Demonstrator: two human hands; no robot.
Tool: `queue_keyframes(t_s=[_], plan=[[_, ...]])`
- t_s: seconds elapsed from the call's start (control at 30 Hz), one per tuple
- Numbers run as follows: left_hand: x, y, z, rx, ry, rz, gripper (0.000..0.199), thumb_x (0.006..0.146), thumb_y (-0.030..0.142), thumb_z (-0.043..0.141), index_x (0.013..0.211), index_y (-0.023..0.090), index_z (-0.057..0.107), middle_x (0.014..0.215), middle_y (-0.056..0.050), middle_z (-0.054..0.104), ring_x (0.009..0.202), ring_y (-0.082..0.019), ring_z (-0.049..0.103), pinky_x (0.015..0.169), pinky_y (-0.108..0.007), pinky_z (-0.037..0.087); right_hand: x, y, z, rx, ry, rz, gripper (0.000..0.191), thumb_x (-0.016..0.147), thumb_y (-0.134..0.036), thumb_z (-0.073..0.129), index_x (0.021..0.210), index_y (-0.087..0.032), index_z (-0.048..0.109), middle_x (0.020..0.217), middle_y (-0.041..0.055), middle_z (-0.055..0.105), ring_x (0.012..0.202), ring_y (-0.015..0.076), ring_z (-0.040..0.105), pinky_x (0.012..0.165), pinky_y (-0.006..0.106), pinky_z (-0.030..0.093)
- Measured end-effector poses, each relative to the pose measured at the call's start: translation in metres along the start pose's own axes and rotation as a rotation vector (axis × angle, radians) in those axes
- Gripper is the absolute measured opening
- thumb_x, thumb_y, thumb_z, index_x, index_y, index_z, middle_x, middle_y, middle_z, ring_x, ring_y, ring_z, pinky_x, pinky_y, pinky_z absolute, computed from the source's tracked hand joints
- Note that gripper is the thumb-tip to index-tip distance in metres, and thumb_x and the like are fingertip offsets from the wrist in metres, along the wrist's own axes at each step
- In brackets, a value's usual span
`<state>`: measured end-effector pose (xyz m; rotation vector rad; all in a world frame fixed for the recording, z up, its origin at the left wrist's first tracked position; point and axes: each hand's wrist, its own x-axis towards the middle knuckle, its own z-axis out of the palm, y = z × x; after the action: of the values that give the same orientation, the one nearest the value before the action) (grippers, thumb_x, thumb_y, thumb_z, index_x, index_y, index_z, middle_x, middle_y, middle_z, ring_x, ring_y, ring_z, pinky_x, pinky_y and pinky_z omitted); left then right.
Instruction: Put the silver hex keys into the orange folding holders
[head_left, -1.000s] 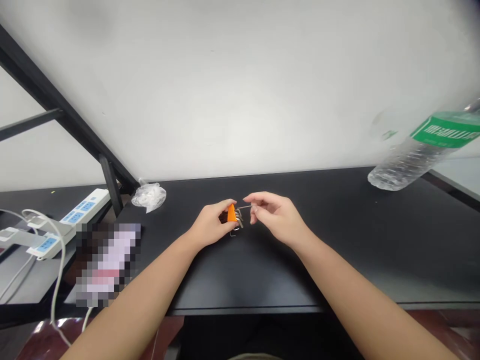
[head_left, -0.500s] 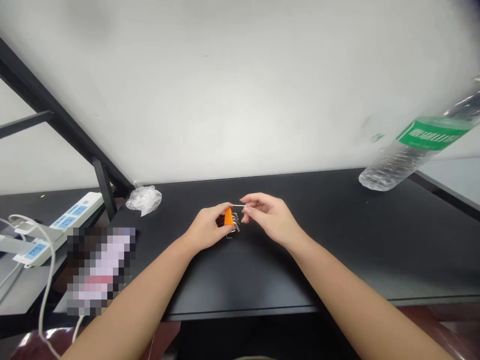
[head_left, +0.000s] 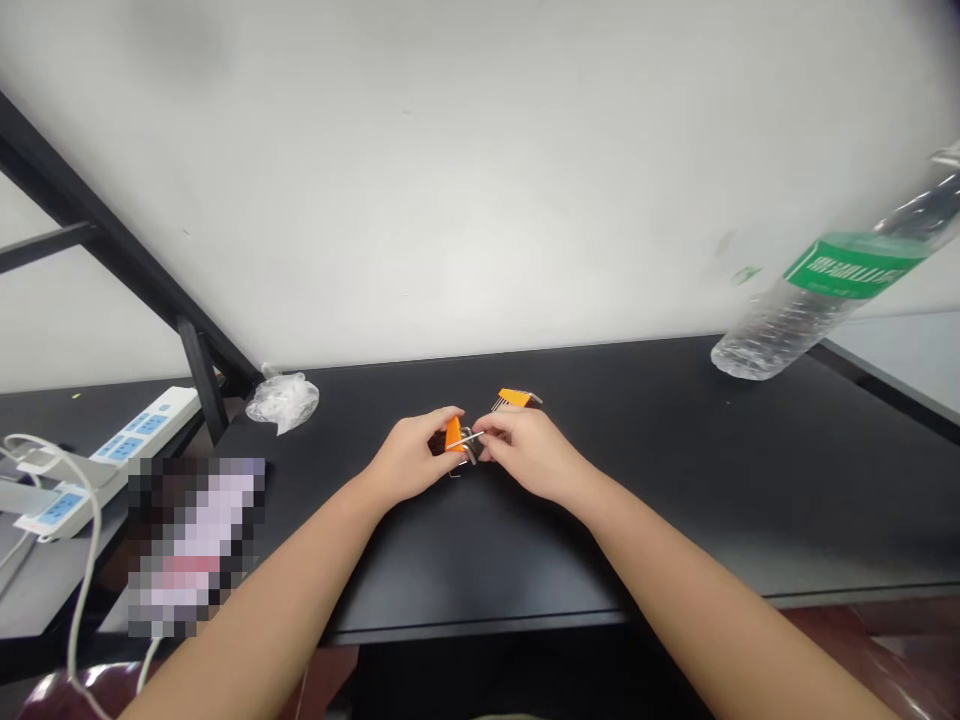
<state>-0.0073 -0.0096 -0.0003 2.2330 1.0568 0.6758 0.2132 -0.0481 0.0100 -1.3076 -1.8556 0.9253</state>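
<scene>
An orange holder (head_left: pixel 454 434) with several metal hex keys is gripped between the thumb and fingers of my left hand (head_left: pixel 416 456). My right hand (head_left: pixel 529 450), closed in a pinch, holds a thin metal hex key (head_left: pixel 471 438) whose shaft crosses in front of the orange holder. Beyond my right hand, a second orange holder (head_left: pixel 514 397) with hex keys lies on the black table (head_left: pixel 480 580), its near part hidden by the hand. A small bent key (head_left: pixel 455 474) shows just below the held holder.
A crumpled clear plastic bag (head_left: pixel 283 400) lies at the table's back left. The clear bottle with a green label (head_left: pixel 855 268) stands at the back right. On the left are a power strip (head_left: pixel 120 460), white cables and a pixelated flat object (head_left: pixel 199 540).
My right hand has moved down and closer to the left hand, bringing the hex key across the held holder. The second orange holder, hidden before, now shows behind it.
</scene>
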Motion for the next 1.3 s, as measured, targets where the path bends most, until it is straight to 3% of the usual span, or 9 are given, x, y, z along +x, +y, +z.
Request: queue_keyframes(t_s=[0.17, 0.53, 0.83, 1.3], plan=[[-0.0002, -0.0034, 0.0005, 0.001, 0.009, 0.002, 0.042, 0.087, 0.035, 0.069, 0.128, 0.025, 0.062, 0.095, 0.002, 0.072, 0.079, -0.014, 0.066, 0.077, -0.027, 0.054, 0.0000, -0.0031, -0.0007, 0.010, -0.051, 0.029, 0.017, 0.094, -0.019, 0.054, 0.089, -0.021, 0.070, 0.078, 0.0019, 0.072, 0.071, 0.0175, 0.071, 0.071, 0.033, 0.055], [-0.0003, 0.0000, -0.0004, 0.043, 0.009, 0.007, 0.043, 0.085, 0.033, 0.070, 0.126, 0.026, 0.063, 0.099, 0.002, 0.072, 0.081, -0.015, 0.068, 0.076, -0.026, 0.054, 0.0025, 0.0002, -0.0016, 0.138, 0.032, 0.081, 0.010, 0.093, -0.029, 0.060, 0.088, -0.023, 0.067, 0.080, 0.0010, 0.073, 0.069, 0.0176, 0.070, 0.066, 0.033, 0.055], [-0.0013, -0.0038, -0.0008, 0.012, 0.001, 0.019, 0.045, 0.086, 0.037, 0.070, 0.129, 0.025, 0.062, 0.107, -0.001, 0.073, 0.087, -0.016, 0.070, 0.080, -0.027, 0.057, 0.0025, -0.0017, -0.0004, 0.111, 0.008, 0.082, 0.011, 0.093, -0.028, 0.058, 0.088, -0.023, 0.067, 0.080, 0.0000, 0.073, 0.067, 0.0169, 0.069, 0.066, 0.033, 0.054], [-0.0018, -0.0033, 0.0004, -0.018, -0.022, -0.001, 0.045, 0.087, 0.039, 0.069, 0.129, 0.025, 0.062, 0.102, 0.000, 0.073, 0.080, -0.015, 0.069, 0.077, -0.028, 0.058, 0.0015, -0.0008, 0.0001, 0.092, -0.008, 0.076, 0.014, 0.095, -0.028, 0.056, 0.088, -0.023, 0.067, 0.077, 0.0001, 0.071, 0.067, 0.0171, 0.069, 0.066, 0.032, 0.053]])
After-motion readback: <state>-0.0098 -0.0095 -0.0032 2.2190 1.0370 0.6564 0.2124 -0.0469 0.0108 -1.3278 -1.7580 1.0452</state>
